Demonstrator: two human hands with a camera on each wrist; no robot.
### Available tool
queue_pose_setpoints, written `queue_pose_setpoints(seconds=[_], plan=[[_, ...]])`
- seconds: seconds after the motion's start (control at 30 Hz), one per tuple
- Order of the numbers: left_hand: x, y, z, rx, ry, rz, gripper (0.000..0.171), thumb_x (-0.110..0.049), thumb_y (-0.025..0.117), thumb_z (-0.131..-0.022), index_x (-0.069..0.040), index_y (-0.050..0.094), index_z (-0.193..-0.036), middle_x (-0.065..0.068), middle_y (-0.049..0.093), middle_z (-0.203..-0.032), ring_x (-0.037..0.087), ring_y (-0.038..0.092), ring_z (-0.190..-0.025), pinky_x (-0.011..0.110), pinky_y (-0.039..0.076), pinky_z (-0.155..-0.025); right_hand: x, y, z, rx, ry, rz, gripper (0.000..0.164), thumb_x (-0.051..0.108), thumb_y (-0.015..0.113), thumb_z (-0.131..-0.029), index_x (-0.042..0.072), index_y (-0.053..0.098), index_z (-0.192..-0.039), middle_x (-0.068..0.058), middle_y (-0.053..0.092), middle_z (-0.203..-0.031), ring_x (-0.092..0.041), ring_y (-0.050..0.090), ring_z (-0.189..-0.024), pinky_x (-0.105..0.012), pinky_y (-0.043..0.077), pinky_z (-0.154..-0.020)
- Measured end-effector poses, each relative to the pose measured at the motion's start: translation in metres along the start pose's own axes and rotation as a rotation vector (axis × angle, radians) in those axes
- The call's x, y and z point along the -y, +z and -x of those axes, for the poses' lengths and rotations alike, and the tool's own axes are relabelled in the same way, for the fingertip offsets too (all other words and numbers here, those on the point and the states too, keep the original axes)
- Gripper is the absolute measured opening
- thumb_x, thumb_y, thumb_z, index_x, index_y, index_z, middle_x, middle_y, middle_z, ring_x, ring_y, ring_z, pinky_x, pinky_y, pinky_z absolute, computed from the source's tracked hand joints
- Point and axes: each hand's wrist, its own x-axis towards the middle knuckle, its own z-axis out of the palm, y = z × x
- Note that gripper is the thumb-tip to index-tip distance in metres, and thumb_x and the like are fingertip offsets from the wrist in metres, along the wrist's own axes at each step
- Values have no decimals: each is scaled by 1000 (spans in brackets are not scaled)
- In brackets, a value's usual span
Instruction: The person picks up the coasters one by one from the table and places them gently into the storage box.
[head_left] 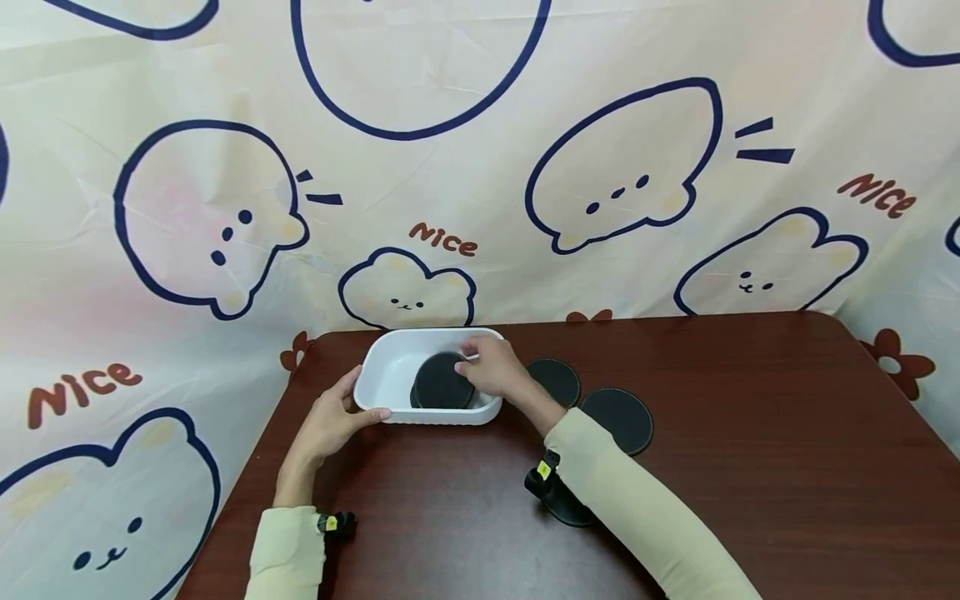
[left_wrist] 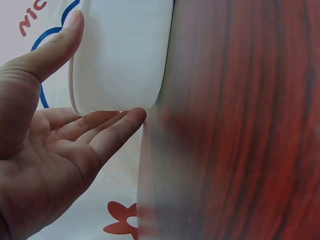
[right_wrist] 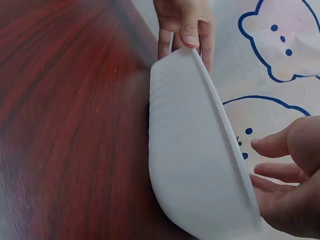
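Just beside the loosely parted, empty right hand point(head_left: 491, 367), a flat, round black disc point(head_left: 444, 383) lies in the white tray point(head_left: 392, 371), gripped by the left hand point(head_left: 332, 421).

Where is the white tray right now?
In the head view, the white tray is near the far-left corner of the brown table, with the left hand at its left end.

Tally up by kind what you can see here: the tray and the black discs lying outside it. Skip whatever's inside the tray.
White tray: 1
Black discs outside it, one partly hidden by the right arm: 3
Total: 4
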Motion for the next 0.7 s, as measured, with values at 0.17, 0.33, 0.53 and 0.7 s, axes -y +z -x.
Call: queue_pose_setpoints(seconds=[0.17, 0.33, 0.53, 0.7], plan=[[0, 1, 1, -6, 8, 1, 106, -31, 89, -90, -9, 25, -171, 25, 46, -165, 46, 60, -139, 55, 52, -112, -2, -14, 6, -49, -22, 63, 45, 20, 69, -105, 5, 64, -147, -14, 67, -149, -30, 67, -136, -47, 56, -113], [0, 1, 0, -10, 20, -1, 104, -31, 89, -90, -11, 26, -171, 24, 47, -164, 47, 61, -137, 54, 53, -110, -14, -37, 17, -59, -41, -51, 46, 21, 70, -105, 7, 63, -148, -11, 69, -145, -29, 69, -133, -46, 60, -108], [0, 1, -1, -17, 17, -9, 104, -31, 89, -90, -11, 27, -171, 24, 48, -164, 47, 61, -138, 53, 53, -109, -33, -67, 36, -10, -43, -230, 51, 20, 68, -107, 4, 57, -154, -17, 65, -148, -33, 67, -134, -50, 59, -109], [2, 2, -1, -18, 13, 0, 103, -30, 89, -91, -12, 27, -171, 24, 49, -164, 46, 61, -137, 53, 53, -109, -53, -89, 53, 24, -20, -335, 56, 23, 68, -107, 3, 51, -157, -21, 60, -152, -36, 64, -138, -47, 58, -109]])
